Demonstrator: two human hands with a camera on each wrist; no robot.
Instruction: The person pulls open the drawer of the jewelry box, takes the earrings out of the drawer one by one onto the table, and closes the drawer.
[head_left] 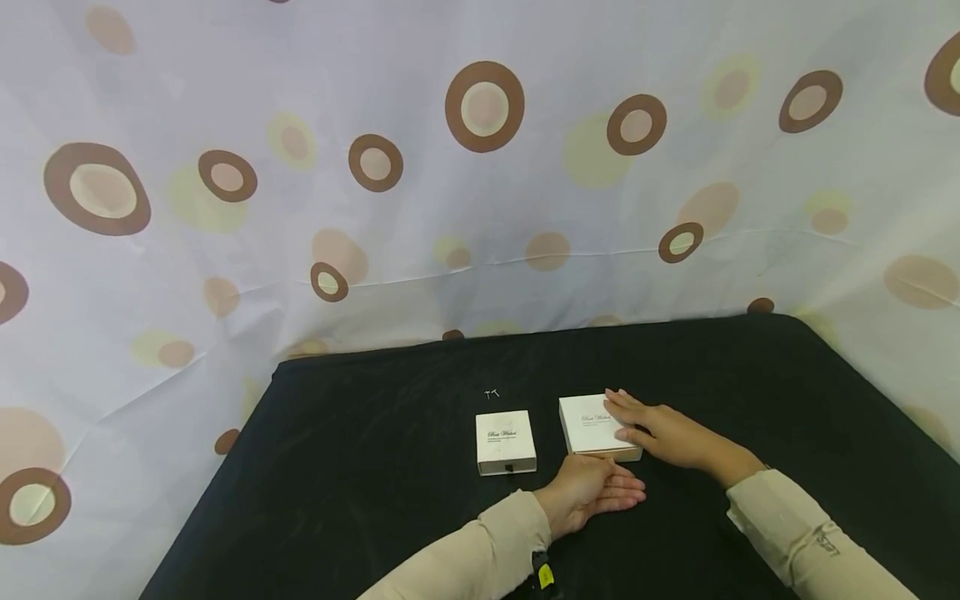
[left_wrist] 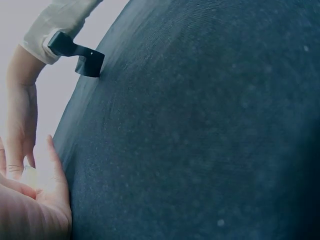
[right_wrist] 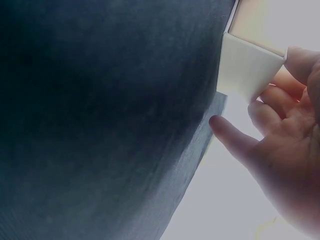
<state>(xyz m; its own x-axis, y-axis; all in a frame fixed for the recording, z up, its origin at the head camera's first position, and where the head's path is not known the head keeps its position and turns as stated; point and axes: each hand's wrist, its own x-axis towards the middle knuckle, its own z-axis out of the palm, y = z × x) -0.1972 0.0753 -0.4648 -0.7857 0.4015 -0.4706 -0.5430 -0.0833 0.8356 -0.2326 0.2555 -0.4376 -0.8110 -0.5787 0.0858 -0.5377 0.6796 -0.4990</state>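
Note:
A flat white box (head_left: pixel 588 421) printed with "Best Wishes" lies on the black-covered table between the two hands. Its front side shows a tan strip. My right hand (head_left: pixel 663 429) rests over the right part of this box, fingers stretched across its top and thumb near the front corner. In the right wrist view the box's white side (right_wrist: pixel 245 65) and tan end face show beside the fingers. My left hand (head_left: pixel 588 492) lies palm up at the box's front edge, fingers straight; its thumb is largely hidden. Left of it sits a second white box (head_left: pixel 506 442) with a small black tab in front.
Two tiny white T-shaped bits (head_left: pixel 491 393) lie behind the left box. A black cloth (head_left: pixel 360 467) covers the table, and a curtain (head_left: pixel 420 225) with brown circles hangs behind it. A black device with a yellow label (head_left: pixel 545 575) sits at the left wrist.

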